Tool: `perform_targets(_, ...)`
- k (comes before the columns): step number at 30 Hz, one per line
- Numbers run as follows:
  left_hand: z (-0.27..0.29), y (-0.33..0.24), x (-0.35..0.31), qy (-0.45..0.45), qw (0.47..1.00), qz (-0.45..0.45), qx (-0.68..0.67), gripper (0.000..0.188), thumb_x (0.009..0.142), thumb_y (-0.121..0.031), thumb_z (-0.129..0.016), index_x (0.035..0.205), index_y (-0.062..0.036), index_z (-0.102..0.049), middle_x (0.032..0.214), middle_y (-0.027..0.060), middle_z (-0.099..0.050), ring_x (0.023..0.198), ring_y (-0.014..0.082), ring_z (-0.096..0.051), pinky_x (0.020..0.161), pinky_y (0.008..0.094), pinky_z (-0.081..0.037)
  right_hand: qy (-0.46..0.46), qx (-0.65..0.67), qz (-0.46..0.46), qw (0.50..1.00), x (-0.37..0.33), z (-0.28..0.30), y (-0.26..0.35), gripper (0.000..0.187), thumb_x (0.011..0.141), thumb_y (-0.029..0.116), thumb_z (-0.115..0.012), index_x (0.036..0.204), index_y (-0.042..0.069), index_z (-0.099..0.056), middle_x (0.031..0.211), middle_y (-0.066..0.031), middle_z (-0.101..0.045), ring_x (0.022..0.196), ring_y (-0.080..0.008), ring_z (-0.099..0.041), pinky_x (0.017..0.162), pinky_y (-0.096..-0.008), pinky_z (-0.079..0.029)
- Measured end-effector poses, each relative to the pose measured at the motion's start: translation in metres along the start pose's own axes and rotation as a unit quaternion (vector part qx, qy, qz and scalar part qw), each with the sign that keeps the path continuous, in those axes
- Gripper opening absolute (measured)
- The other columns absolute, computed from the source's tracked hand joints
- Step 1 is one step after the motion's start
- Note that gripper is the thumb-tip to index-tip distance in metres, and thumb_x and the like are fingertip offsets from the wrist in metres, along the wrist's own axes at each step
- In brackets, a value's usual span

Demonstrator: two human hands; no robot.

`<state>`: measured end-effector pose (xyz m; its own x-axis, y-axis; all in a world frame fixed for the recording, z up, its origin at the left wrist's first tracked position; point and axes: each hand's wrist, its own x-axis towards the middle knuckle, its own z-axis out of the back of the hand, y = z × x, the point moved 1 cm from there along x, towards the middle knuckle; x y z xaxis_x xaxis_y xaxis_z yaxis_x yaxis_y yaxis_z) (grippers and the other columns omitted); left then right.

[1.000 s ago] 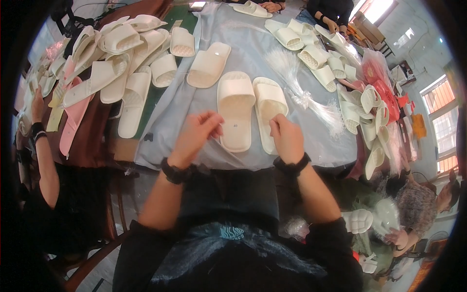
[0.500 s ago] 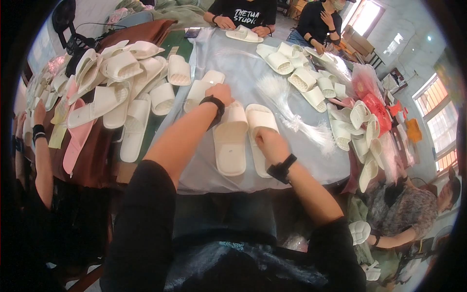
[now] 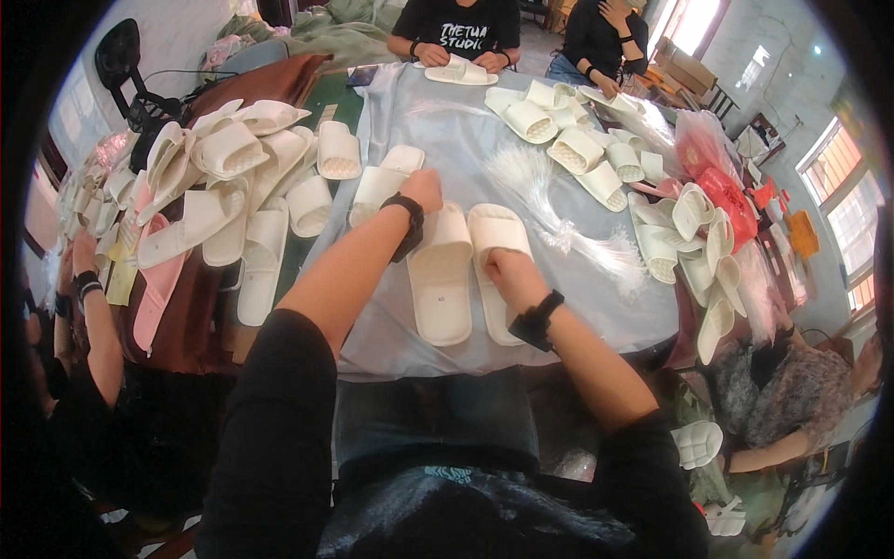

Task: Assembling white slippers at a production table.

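Two cream slide slippers lie side by side before me, their straps away from me. My left hand (image 3: 422,191) is curled closed just beside the strap of the left slipper (image 3: 441,303). Its fingertips are out of sight, so what it grips cannot be made out. At the strap opening of the right slipper (image 3: 497,224), my right hand (image 3: 517,279) is bent into a closed pinch; its fingers are partly hidden. Another pair of cream slippers (image 3: 372,191) rests past my left wrist, partly covered by it.
A bundle of thin clear plastic strands (image 3: 559,219) lies right of centre on the grey table sheet (image 3: 447,140). Slippers pile up at left (image 3: 228,154) and right (image 3: 694,219), with a pink slipper (image 3: 154,312) at the left edge. Several people sit around the table.
My left hand has shifted slightly left of the left slipper's strap. The right hand stays at the right slipper's strap opening. The whole view has tilted a little.
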<state>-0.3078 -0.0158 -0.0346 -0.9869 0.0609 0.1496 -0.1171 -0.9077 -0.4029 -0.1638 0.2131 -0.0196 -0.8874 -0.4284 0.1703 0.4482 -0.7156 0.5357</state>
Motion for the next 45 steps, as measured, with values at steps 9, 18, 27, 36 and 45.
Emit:
perform_targets(9, 0.012, -0.005, -0.007, 0.036, 0.992, -0.063, -0.1, 0.01, 0.064, -0.007, -0.072, 0.074, -0.0032, -0.071, 0.075, 0.0135, -0.069, 0.073, 0.0251, -0.067, 0.07, 0.0353, -0.053, 0.005, 0.005, -0.004, 1.0, 0.002, -0.004, -0.008, 0.016, 0.086, 0.013, -0.054, 0.089, 0.001, -0.063, 0.089, -0.0228, -0.066, 0.088, -0.0393, -0.063, 0.079, -0.0477, -0.049)
perform_targets(18, 0.012, -0.002, -0.002, 0.065, 0.985, -0.133, -0.086, 0.013, 0.074, -0.007, -0.069, 0.086, -0.0024, -0.067, 0.081, 0.0116, -0.069, 0.081, 0.0236, -0.067, 0.074, 0.033, -0.052, 0.013, 0.011, -0.009, 1.0, 0.003, -0.003, -0.001, 0.018, 0.088, 0.016, -0.055, 0.088, -0.001, -0.062, 0.088, -0.0236, -0.066, 0.086, -0.0399, -0.063, 0.078, -0.0483, -0.049)
perform_targets(27, 0.022, -0.038, 0.002, 0.228, 0.919, -0.058, -0.317, 0.013, 0.08, 0.0, -0.066, 0.092, 0.0064, -0.064, 0.078, 0.0117, -0.068, 0.065, 0.0148, -0.066, 0.06, 0.0272, -0.052, 0.005, -0.014, -0.003, 1.0, 0.002, -0.006, -0.01, 0.019, 0.088, 0.017, -0.055, 0.089, 0.0, -0.062, 0.087, -0.0227, -0.065, 0.085, -0.0396, -0.063, 0.076, -0.0483, -0.049)
perform_targets(36, 0.014, -0.06, 0.006, 0.22, 0.963, -0.15, -0.031, 0.017, 0.071, -0.005, -0.074, 0.086, 0.0002, -0.074, 0.074, 0.0123, -0.07, 0.065, 0.0177, -0.067, 0.062, 0.0308, -0.054, -0.004, 0.01, -0.034, 0.999, 0.0, -0.005, -0.005, 0.015, 0.085, 0.012, -0.057, 0.088, -0.001, -0.063, 0.087, -0.0223, -0.064, 0.086, -0.0395, -0.061, 0.076, -0.0445, -0.048)
perform_targets(45, 0.026, -0.042, 0.005, 0.212, 0.969, -0.095, -0.084, 0.012, 0.071, -0.007, -0.072, 0.077, 0.0022, -0.071, 0.071, 0.013, -0.07, 0.067, 0.0157, -0.068, 0.062, 0.0285, -0.053, -0.036, 0.002, 0.046, 0.998, -0.005, 0.005, 0.007, 0.018, 0.088, 0.018, -0.057, 0.087, 0.001, -0.064, 0.082, -0.0213, -0.065, 0.081, -0.0386, -0.064, 0.074, -0.0474, -0.05)
